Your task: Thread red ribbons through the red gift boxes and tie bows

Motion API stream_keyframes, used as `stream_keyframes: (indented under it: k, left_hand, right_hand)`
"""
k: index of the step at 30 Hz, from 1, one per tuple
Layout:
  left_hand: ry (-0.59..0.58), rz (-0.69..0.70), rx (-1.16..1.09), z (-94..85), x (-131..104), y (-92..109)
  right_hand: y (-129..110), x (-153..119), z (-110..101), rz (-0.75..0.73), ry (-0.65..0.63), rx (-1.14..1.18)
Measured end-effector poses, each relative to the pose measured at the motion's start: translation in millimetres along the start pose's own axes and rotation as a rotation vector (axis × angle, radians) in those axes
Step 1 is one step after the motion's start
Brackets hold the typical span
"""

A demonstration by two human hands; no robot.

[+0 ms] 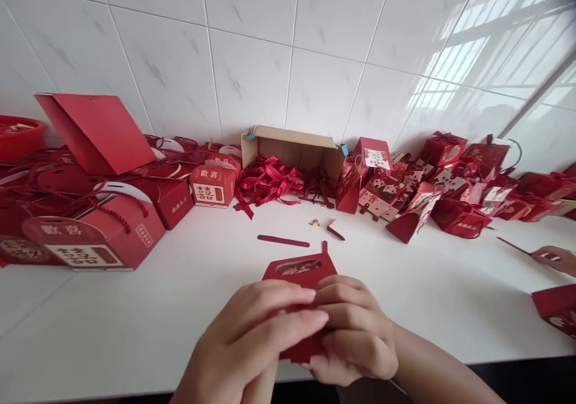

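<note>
Head view: left hand (252,332) and right hand (355,329) grip red carton (310,278); box (213,184) reads 歡喜.

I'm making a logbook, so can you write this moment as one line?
Left hand: fingers over red box | right hand: curled against red box | just beyond: dark-red strip | farther back: carton, red ribbons

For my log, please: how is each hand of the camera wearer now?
Left hand: curved over the red box; grip cannot be told.
Right hand: closed, holding the red box.
</note>
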State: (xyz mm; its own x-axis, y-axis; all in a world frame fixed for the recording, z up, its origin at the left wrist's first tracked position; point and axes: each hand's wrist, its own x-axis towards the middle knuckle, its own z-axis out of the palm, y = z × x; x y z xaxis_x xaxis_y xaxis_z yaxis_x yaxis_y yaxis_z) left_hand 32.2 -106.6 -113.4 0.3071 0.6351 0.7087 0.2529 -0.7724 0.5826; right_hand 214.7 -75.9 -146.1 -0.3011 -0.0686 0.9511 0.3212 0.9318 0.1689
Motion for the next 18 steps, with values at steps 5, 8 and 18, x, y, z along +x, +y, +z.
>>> stream_keyframes:
  k: [5,8,18]
  left_hand:
    - [-0.038,-0.062,0.034,-6.3,1.5,-2.0]
    - [0.011,-0.096,0.016,-7.8,2.7,-6.8]
    - [-0.054,-0.259,-0.177,-6.0,3.2,-0.6]
  right_hand:
    - [-2.1,4.2,-2.6,-0.006,-0.019,0.029]
    - [-4.8,1.8,-2.1,0.005,-0.014,0.012]
    - [-3.5,3.7,-3.8,0.048,-0.040,0.049]
